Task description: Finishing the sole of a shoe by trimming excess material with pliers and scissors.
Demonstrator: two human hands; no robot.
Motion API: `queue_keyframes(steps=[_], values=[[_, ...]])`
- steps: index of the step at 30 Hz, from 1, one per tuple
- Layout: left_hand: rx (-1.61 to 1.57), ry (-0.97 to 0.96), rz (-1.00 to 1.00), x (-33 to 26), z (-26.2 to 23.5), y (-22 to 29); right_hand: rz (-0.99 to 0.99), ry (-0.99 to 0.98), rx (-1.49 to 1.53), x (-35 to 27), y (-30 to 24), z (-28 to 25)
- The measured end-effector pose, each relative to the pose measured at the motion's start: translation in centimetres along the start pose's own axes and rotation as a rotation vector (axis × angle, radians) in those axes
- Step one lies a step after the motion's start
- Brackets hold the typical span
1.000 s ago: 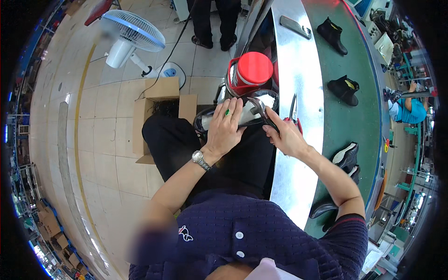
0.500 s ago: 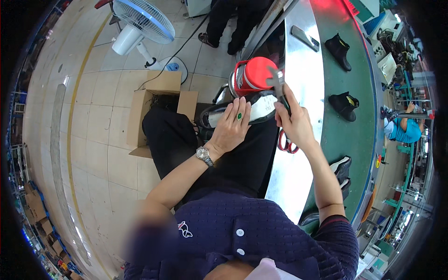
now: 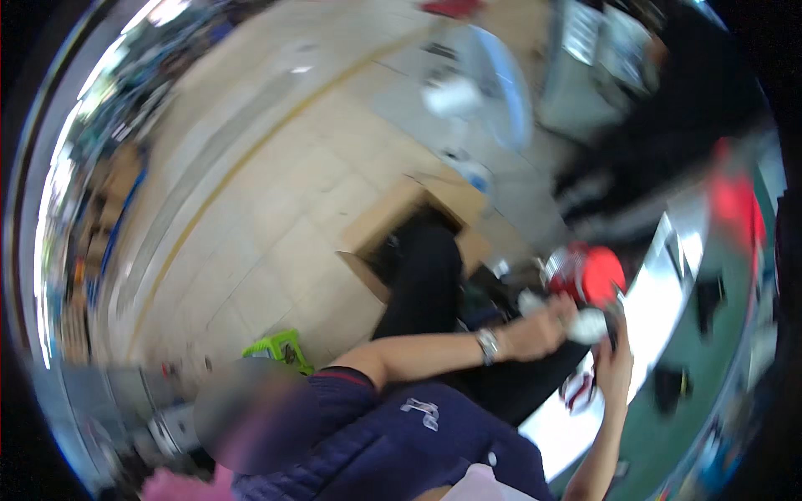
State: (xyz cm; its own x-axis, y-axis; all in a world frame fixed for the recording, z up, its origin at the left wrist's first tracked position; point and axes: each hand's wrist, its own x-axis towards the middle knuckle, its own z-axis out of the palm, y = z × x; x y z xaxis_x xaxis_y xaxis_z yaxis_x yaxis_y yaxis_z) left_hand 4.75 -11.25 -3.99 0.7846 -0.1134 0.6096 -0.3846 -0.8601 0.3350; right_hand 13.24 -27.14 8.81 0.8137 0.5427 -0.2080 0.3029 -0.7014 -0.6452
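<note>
While blurred, both hands' fingers (image 3: 558, 321) curl around a pale rounded object (image 3: 587, 326).

A red drum (image 3: 591, 272) crowds the hands; open floor (image 3: 276, 217) lies leftward.

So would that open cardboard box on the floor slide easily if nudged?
Probably: the box looks like thin cardboard on smooth tile floor, so likely light and slidey. Its open flaps would likely bend rather than push. Its contents are hidden, so weight is uncertain.

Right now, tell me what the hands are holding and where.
Both hands, left and right, grip a pale object between them; motion blur hides what it is.
</note>
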Motion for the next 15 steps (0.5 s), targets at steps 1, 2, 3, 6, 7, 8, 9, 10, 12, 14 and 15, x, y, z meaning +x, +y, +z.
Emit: queue_keyframes(steps=[1,2,3,6,7,8,9,10,12,14,15], values=[[-0.092,-0.004,-0.029,-0.1,1.9,0.6,0.042,0.111,0.082,-0.8,1.9,0.5],[-0.135,0.051,-0.125,0.0,2.7,1.5,0.17,0.087,-0.069,-1.4,1.5,0.9],[0.052,-0.009,-0.031,0.1,2.1,1.7,-0.024,0.095,-0.224,-1.4,4.6,1.7],[0.259,0.001,0.056,-1.0,1.4,1.3,-0.22,-0.101,-0.402,0.2,6.4,0.9],[0.238,0.02,0.056,-1.0,0.6,1.6,-0.12,-0.055,-0.279,-0.8,3.3,0.8],[0.253,0.029,0.043,-0.9,0.3,1.8,-0.15,0.064,-0.203,-0.8,3.4,1.4],[0.279,0.025,0.049,-0.9,0.2,2.1,-0.133,0.132,-0.167,-1.1,3.5,2.2],[0.297,0.018,0.063,-0.9,0.3,2.2,-0.106,0.205,-0.129,-1.3,3.7,3.0],[0.26,0.027,0.051,-0.8,0.7,2.5,-0.221,0.106,-0.5,-0.9,7.5,3.8],[0.202,0.033,0.051,-0.7,1.8,1.8,-0.073,-0.164,-0.624,-1.5,2.5,0.6],[0.415,0.015,0.092,-0.8,2.3,1.6,-0.091,-0.095,-0.534,-1.8,1.9,0.5]])
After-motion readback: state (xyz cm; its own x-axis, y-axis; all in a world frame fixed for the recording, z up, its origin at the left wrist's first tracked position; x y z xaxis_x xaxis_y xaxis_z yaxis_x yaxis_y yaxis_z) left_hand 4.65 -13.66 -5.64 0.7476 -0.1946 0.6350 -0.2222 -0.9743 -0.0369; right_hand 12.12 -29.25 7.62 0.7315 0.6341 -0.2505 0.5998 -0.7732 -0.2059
